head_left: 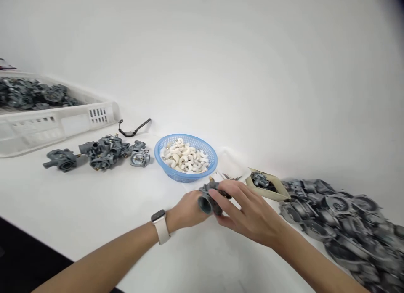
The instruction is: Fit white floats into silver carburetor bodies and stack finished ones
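A grey metal carburetor body [205, 203] is held between my two hands above the white table. Its round bore points toward me and a brass fitting shows at its top. My left hand [190, 209], with a watch on the wrist, is closed round its left side; those fingertips are hidden behind it. From the right, the fingers of my right hand [243, 209] press on its side and top. Just beyond the hands stands a blue basket [164, 169] of white curved plastic floats [186, 156].
Several carburetors [105, 152] lie left of the basket, near a black wristwatch [129, 133]. A white crate [63, 127] of similar parts stands far left. At right are a white tray [232, 158], a cream bin [274, 194] and a heap of grey castings [341, 221].
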Demonstrator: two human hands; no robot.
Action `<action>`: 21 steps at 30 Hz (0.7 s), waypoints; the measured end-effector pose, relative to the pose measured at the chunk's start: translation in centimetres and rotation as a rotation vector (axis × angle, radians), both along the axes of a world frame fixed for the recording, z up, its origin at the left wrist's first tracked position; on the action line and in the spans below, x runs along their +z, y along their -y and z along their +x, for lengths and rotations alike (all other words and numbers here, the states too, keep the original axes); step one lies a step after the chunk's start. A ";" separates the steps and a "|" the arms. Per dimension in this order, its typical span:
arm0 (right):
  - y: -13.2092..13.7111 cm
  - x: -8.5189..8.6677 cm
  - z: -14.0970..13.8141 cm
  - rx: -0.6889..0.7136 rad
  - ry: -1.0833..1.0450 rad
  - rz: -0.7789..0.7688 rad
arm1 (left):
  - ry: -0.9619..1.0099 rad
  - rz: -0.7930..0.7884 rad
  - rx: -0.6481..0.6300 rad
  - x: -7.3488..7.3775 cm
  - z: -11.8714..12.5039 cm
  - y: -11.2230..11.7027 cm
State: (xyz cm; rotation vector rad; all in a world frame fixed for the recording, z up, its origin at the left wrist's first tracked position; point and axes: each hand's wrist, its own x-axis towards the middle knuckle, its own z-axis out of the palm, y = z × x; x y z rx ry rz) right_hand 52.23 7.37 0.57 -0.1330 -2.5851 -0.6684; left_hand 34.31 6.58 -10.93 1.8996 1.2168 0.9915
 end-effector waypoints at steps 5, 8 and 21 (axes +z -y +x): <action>1.5 -2.6 8.1 -0.072 -0.072 0.120 | 0.174 -0.126 -0.256 1.3 0.4 0.8; 3.0 -5.0 10.0 -0.085 -0.161 0.148 | 0.240 -0.234 -0.404 1.2 1.2 2.4; 4.2 -12.1 8.7 -0.166 -0.381 0.031 | 0.099 -0.191 -0.283 1.4 4.5 4.1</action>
